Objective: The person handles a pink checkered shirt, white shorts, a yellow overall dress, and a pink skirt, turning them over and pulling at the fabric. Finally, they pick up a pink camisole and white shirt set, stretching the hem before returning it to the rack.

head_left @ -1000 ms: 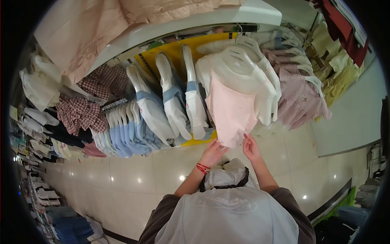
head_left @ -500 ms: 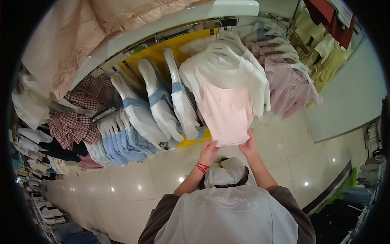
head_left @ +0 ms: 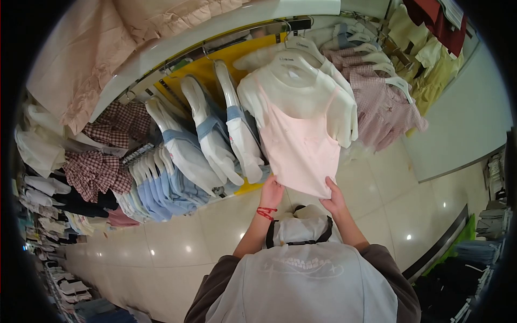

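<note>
A pale pink camisole (head_left: 301, 151) lies over a white short-sleeved top (head_left: 344, 116) on a white hanger (head_left: 295, 61) hooked on the rack. The camisole's lower left corner is gripped by my left hand (head_left: 272, 192), which has a red cord at the wrist. My right hand (head_left: 333, 197) pinches its lower right corner, thumb on the front. The hem slants down toward the right, and the fingers behind the cloth are hidden.
White and blue garments (head_left: 242, 140) hang close on the left, pink checked dresses (head_left: 382, 110) on the right. A curved white shelf edge (head_left: 215, 32) runs above. Folded dark clothes (head_left: 452, 280) sit at lower right; tiled floor (head_left: 177, 237) shows below.
The camisole's hem has tilted, its left corner raised and its right corner lowered. My left hand has moved up slightly, my right hand slightly down and to the right.
</note>
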### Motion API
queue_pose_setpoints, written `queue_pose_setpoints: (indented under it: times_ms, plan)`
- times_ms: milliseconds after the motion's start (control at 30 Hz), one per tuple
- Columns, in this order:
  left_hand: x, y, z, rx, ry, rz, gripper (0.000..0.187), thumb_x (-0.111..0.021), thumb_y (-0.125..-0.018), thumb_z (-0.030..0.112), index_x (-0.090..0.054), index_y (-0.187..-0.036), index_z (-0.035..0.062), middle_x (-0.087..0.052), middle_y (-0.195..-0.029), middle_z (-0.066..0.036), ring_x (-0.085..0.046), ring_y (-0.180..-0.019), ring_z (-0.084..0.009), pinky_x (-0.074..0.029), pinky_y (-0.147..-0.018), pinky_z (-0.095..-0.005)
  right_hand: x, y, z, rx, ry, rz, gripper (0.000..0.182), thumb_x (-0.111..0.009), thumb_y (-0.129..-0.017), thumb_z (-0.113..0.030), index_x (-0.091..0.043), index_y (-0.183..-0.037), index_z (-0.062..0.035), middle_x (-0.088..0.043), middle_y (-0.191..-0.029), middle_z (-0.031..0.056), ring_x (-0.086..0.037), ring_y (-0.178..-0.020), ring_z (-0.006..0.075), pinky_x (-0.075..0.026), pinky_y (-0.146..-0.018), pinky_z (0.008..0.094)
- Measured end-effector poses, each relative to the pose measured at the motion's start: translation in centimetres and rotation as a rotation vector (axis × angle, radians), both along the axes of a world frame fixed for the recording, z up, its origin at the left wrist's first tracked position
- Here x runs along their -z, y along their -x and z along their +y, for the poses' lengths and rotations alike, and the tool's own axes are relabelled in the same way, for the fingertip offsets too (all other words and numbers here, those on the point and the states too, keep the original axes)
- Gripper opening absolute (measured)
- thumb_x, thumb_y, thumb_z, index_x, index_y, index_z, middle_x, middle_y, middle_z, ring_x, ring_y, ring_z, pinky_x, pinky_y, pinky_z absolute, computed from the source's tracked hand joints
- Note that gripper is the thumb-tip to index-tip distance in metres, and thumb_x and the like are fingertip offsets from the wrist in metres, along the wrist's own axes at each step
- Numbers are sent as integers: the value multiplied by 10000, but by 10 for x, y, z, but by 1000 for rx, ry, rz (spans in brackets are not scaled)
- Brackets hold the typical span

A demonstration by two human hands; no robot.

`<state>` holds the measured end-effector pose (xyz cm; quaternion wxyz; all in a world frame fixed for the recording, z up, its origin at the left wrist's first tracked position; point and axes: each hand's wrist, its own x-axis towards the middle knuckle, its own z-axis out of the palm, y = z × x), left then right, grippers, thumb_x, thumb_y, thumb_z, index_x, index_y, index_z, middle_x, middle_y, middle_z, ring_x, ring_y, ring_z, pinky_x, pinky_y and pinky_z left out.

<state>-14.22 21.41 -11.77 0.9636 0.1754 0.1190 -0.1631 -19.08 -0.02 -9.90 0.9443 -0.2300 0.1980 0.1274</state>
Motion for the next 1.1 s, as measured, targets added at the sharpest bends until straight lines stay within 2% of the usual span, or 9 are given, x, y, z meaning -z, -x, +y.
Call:
queue_pose_setpoints:
  times_ms: [133, 233, 333, 433, 533, 667, 767, 867, 1100]
  plan:
    - [-15, -13, -8, 5, -78, 18, 314, -546, -846, 133, -455, -1137, 58, -531, -1121, -73, -485, -1063, -206, -395, -910, -359, -6, -1, 3, -38, 44, 17, 368, -539, -855, -256, -466, -1172, -83, -548, -1127, 41, -520, -1035, 183, -416, -893, 344]
    - [-29, -12, -13, 3, -405, -49, 383, -556, -837, 98, -394, -1178, 35, -511, -1138, -66, -484, -1054, -197, -397, -904, -337, -14, 0, 6, 57, 26, 35, 359, -542, -855, -247, -471, -1165, -78, -549, -1122, 42, -521, -1034, 178, -421, -887, 339]
    - [-41, -4, -12, 5, -490, -102, 439, -570, -823, 69, -356, -1204, 26, -499, -1141, -67, -486, -1039, -181, -401, -892, -314, -16, 0, 1, 109, 2, 38, 366, -549, -851, -233, -469, -1171, -74, -546, -1123, 48, -515, -1038, 183, -416, -889, 335]
    - [-36, 5, -11, -20, -720, -346, 453, -582, -815, 65, -354, -1204, 21, -494, -1145, -76, -487, -1031, -172, -402, -885, -302, -18, -1, 2, 101, -12, 12, 362, -548, -849, -225, -470, -1167, -70, -543, -1124, 52, -509, -1044, 188, -404, -902, 335]
    - [-40, 8, -6, -21, -652, -201, 488, -606, -793, 54, -350, -1207, 16, -489, -1155, -82, -486, -1034, -168, -398, -882, -287, -18, -4, 4, 81, -6, -18, 349, -542, -851, -218, -474, -1156, -64, -541, -1124, 59, -509, -1041, 197, -396, -911, 338]
    - [-37, 13, 2, 119, -771, -315, 524, -647, -764, 79, -364, -1198, 1, -490, -1155, -76, -481, -1041, -154, -391, -886, -275, -38, -19, 19, 25, -102, -57, 359, -534, -856, -228, -463, -1155, -41, -548, -1101, 80, -524, -1012, 210, -411, -895, 347]
    - [-53, 25, -11, 233, -829, -411, 564, -677, -743, 123, -371, -1196, -18, -487, -1156, -76, -471, -1046, -135, -385, -892, -272, -52, -45, 42, -103, 44, -40, 390, -546, -853, -217, -437, -1171, -19, -546, -1097, 92, -530, -1002, 208, -431, -873, 355]
    - [-57, 27, -14, 244, -825, -479, 591, -678, -741, 124, -359, -1218, -16, -484, -1160, -74, -472, -1046, -137, -383, -892, -272, -43, -67, 57, -118, 181, -130, 404, -529, -864, -232, -422, -1189, -17, -530, -1133, 103, -516, -1036, 200, -430, -884, 356]
    - [-58, 29, 5, 129, -709, -317, 557, -632, -771, 84, -352, -1242, -14, -474, -1192, -77, -459, -1076, -148, -365, -919, -282, -43, -66, 58, -8, 101, -172, 430, -539, -858, -221, -402, -1217, -28, -508, -1174, 92, -496, -1062, 217, -392, -924, 365]
